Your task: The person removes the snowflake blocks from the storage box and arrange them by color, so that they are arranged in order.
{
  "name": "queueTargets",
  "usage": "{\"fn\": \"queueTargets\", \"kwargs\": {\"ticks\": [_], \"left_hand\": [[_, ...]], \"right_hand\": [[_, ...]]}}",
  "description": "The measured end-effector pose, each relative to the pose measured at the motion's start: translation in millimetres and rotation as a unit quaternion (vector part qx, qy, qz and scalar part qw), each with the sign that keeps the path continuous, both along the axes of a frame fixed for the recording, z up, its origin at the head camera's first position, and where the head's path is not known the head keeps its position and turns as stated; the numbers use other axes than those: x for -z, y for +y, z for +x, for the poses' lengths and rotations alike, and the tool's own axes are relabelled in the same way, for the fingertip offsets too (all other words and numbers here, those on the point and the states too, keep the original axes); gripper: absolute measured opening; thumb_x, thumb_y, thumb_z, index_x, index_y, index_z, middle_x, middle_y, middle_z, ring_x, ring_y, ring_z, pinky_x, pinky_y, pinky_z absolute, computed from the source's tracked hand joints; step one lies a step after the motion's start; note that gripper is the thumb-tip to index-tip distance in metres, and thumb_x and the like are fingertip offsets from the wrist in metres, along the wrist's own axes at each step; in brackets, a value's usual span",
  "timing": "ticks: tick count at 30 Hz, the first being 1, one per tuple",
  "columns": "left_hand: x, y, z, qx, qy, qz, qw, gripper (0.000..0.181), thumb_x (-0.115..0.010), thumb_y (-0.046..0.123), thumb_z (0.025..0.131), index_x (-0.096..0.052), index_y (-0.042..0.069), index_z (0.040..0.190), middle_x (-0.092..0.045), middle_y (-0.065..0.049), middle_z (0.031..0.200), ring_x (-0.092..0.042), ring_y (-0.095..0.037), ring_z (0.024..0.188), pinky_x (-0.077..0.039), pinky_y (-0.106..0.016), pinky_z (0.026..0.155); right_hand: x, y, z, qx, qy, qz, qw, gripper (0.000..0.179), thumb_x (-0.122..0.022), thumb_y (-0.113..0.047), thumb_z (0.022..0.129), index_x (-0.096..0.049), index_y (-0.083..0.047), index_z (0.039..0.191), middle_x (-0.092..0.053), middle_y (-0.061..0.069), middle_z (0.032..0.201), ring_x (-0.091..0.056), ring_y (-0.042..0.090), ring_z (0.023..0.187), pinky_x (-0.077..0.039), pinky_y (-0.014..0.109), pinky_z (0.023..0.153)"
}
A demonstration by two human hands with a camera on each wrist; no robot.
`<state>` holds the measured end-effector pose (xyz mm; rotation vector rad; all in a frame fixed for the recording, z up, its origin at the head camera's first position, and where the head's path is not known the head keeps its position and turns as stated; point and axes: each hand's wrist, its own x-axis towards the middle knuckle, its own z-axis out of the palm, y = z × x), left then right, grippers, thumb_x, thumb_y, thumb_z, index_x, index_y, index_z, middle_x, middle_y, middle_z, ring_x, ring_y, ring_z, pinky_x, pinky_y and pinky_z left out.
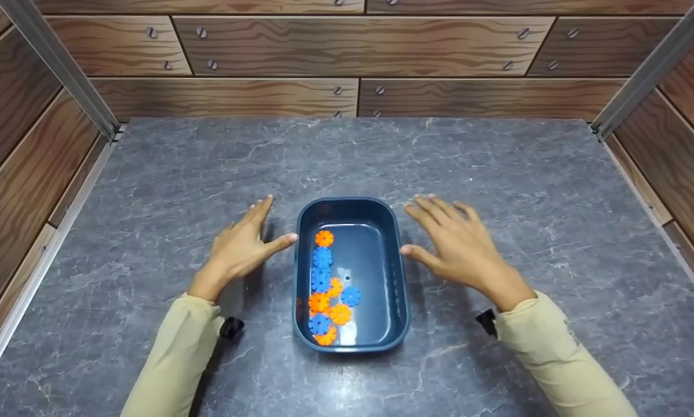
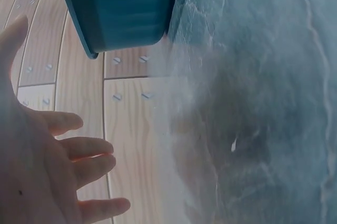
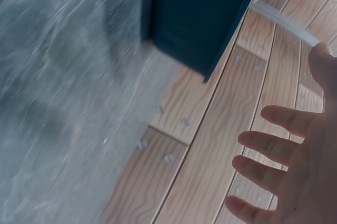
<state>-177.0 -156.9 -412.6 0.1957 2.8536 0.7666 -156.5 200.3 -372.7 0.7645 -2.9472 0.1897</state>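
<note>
A dark blue rectangular tub stands on the table between the two hands. Several flower-shaped plastic discs, orange and blue, lie along its left side. On the left, the left hand has its fingers extended, the thumb tip right at the tub's rim. The right hand is spread on the other side, its thumb close to the right rim. Both wrist views show straight, parted fingers with nothing in them, beside the tub's outer wall.
The grey marbled tabletop extends around the tub. Wood-patterned panels enclose the back and both sides, with metal posts at the rear corners. Dark wrist bands sit at the sleeve cuffs.
</note>
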Motion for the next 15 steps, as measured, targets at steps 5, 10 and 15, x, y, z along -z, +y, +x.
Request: {"fn": "queueTargets", "kwargs": {"ticks": [5, 10, 15], "left_hand": [[1.7, 3.1, -1.4, -0.008, -0.005, 0.028, 0.9995, 0.103, -0.056, 0.075, 0.078, -0.014, 0.024, 0.156, -0.021, -0.011, 0.16, -0.029, -0.038, 0.143, -0.027, -0.064, 0.109], [2.5, 6.2, -2.9, -0.011, -0.022, 0.049, 0.9985, 0.104, -0.064, 0.069, 0.076, -0.016, 0.024, 0.156, -0.022, -0.012, 0.16, -0.03, -0.038, 0.143, -0.026, -0.062, 0.111], [3.0, 6.5, -3.8, -0.012, -0.045, 0.083, 0.9955, 0.105, -0.069, 0.067, 0.074, -0.018, 0.025, 0.155, -0.028, -0.01, 0.158, -0.038, -0.035, 0.139, -0.029, -0.061, 0.11]], "right_hand": [[1.1, -16, 2.1, -0.048, 0.014, -0.008, 0.9987, 0.075, -0.057, -0.057, 0.088, -0.04, -0.014, 0.147, -0.043, 0.013, 0.149, -0.042, 0.034, 0.136, -0.031, 0.056, 0.107], [2.9, -31, 2.6, -0.089, -0.002, -0.017, 0.9959, 0.077, -0.054, -0.062, 0.087, -0.04, -0.015, 0.147, -0.045, 0.01, 0.148, -0.044, 0.029, 0.134, -0.034, 0.054, 0.106], [6.0, -42, -0.2, -0.13, -0.024, -0.032, 0.9906, 0.079, -0.051, -0.066, 0.086, -0.042, -0.014, 0.146, -0.047, 0.008, 0.146, -0.046, 0.027, 0.133, -0.033, 0.051, 0.107]]}}
